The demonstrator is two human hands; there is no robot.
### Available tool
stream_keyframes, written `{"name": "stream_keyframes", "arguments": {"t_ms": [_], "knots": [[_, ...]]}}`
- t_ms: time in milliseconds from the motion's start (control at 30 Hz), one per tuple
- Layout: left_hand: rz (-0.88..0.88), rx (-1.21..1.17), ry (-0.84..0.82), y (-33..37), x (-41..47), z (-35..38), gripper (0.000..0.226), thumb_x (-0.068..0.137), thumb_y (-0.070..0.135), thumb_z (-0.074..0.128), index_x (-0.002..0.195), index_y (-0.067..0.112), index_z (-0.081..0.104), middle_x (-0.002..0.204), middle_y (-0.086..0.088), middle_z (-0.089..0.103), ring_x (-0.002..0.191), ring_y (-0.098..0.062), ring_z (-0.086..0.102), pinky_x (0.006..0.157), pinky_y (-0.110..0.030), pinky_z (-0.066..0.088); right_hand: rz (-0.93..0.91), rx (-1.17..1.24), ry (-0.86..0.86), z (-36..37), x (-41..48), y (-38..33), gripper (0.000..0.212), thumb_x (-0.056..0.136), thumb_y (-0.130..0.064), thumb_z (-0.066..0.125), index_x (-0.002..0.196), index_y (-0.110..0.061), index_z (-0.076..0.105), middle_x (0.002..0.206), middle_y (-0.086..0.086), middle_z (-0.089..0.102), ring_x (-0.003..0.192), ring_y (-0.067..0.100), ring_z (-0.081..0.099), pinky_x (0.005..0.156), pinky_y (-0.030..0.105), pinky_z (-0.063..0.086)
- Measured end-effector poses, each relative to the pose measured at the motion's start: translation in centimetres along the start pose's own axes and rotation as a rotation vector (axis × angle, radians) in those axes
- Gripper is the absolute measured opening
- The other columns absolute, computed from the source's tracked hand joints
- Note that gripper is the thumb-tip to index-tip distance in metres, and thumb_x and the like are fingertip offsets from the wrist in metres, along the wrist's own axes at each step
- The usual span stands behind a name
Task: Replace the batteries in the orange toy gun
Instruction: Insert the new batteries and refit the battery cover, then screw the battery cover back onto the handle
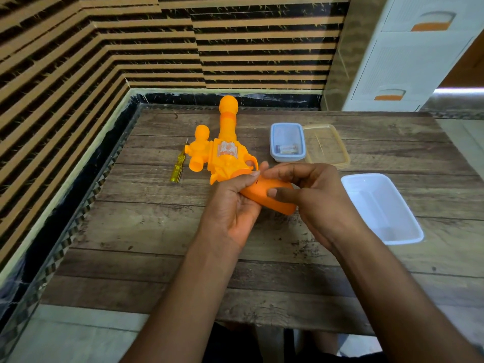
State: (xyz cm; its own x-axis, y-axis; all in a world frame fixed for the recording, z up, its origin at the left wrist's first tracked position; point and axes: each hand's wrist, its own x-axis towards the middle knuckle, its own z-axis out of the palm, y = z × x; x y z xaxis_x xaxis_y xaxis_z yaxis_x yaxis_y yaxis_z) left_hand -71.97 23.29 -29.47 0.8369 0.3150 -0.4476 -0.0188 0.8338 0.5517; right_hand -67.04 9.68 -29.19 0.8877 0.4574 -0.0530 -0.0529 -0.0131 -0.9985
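The orange toy gun [225, 150] lies on the wooden table [157, 231], barrel pointing away from me. Its handle [264, 199] points toward me and sits between both hands. My left hand [235, 203] grips the handle from the left and underneath, thumb near its top. My right hand [311, 195] holds the handle from the right, thumb pressed on its flat side and fingers curled over the top. A small blue-rimmed box [287, 142] behind the hands holds batteries [288, 148]. Whether the battery cover is on or off is hidden.
A yellow screwdriver [179, 166] lies left of the gun. A clear lid [327, 146] rests beside the small box. An empty white tub [379, 208] stands to the right. Striped walls close the table's left and far sides; a white drawer unit [411, 53] stands at the back right.
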Motion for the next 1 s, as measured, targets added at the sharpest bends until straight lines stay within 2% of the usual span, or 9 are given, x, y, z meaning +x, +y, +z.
{"name": "stream_keyframes", "arguments": {"t_ms": [100,267,333,400,500,633,700,833,1000], "knots": [[0.011,-0.007,0.002,0.0,0.0,0.1,0.041,0.095,-0.014,0.048,0.134,-0.002,0.052,0.126,-0.02,0.061,0.134,-0.036,0.058,0.116,-0.055,0.042,0.002,-0.013,-0.029,-0.1,0.0,-0.2,0.037,0.075,0.01,0.079,0.101,-0.016,0.083,0.111,0.005,0.079,0.113,0.02,0.071,0.101,0.053,0.058],[0.006,-0.021,0.01,0.1,-0.1,0.3,0.051,0.094,-0.014,0.049,0.145,-0.008,0.045,0.142,-0.026,0.058,0.131,-0.035,0.06,0.111,-0.052,0.047,-0.026,-0.033,-0.017,-0.3,-0.1,-0.2,0.036,0.076,0.01,0.078,0.096,-0.019,0.084,0.11,0.003,0.079,0.113,0.019,0.07,0.101,0.052,0.057],[0.002,-0.036,0.007,0.2,-0.3,0.4,0.05,0.095,-0.014,0.049,0.144,-0.007,0.047,0.133,-0.024,0.065,0.123,-0.032,0.066,0.105,-0.047,0.051,-0.013,0.006,-0.005,-0.2,-0.1,0.0,0.034,0.077,0.008,0.079,0.103,-0.014,0.082,0.109,0.007,0.079,0.112,0.022,0.071,0.102,0.053,0.057],[-0.006,-0.028,-0.001,0.6,-0.6,0.3,0.046,0.094,-0.012,0.052,0.139,-0.003,0.052,0.114,-0.017,0.073,0.103,-0.024,0.074,0.094,-0.04,0.058,-0.01,0.113,-0.006,-0.2,-0.2,-0.2,0.029,0.082,0.001,0.078,0.11,-0.008,0.079,0.109,0.011,0.079,0.113,0.026,0.072,0.099,0.051,0.058],[0.024,-0.019,-0.029,1.6,-1.0,0.0,0.065,0.081,-0.009,0.062,0.143,0.001,0.051,0.13,-0.014,0.068,0.11,-0.026,0.074,0.086,-0.04,0.062,-0.047,0.178,0.047,0.3,-0.6,-0.8,0.025,0.087,-0.02,0.075,0.11,-0.012,0.078,0.109,0.005,0.079,0.107,0.017,0.072,0.084,0.037,0.054],[0.101,-0.01,-0.055,3.1,-1.4,-0.9,0.061,0.084,-0.009,0.06,0.141,0.01,0.054,0.123,-0.009,0.068,0.117,-0.031,0.071,0.107,-0.058,0.048,-0.13,0.044,0.157,1.5,-0.8,-0.6,0.016,0.1,-0.024,0.065,0.109,-0.017,0.077,0.105,0.004,0.078,0.101,0.015,0.072,0.075,0.026,0.052],[0.129,-0.031,-0.042,4.2,-1.8,-1.7,0.055,0.089,-0.009,0.056,0.142,0.007,0.053,0.126,-0.012,0.067,0.118,-0.033,0.07,0.109,-0.057,0.046,-0.15,-0.002,0.145,2.3,-0.8,-0.3,0.019,0.104,-0.022,0.06,0.108,-0.014,0.076,0.101,0.008,0.077,0.097,0.017,0.072,0.073,0.023,0.053],[0.162,-0.056,0.01,7.4,-2.9,-3.7,0.048,0.09,-0.006,0.058,0.137,0.004,0.056,0.132,-0.016,0.067,0.122,-0.036,0.068,0.094,-0.051,0.055,-0.145,-0.128,0.027,5.1,0.1,0.5,0.018,0.106,-0.015,0.057,0.109,-0.011,0.074,0.1,0.006,0.078,0.09,0.003,0.069,0.077,0.017,0.052],[0.227,-0.134,0.082,10.6,-3.4,-7.2,0.038,0.096,-0.009,0.05,0.131,0.005,0.059,0.137,-0.018,0.063,0.124,-0.04,0.065,0.078,-0.047,0.065,-0.245,-0.476,-0.144,8.1,2.6,2.3,0.025,0.105,-0.009,0.056,0.119,-0.019,0.074,0.111,-0.005,0.074,0.107,0.013,0.066,0.09,0.017,0.048]]}}
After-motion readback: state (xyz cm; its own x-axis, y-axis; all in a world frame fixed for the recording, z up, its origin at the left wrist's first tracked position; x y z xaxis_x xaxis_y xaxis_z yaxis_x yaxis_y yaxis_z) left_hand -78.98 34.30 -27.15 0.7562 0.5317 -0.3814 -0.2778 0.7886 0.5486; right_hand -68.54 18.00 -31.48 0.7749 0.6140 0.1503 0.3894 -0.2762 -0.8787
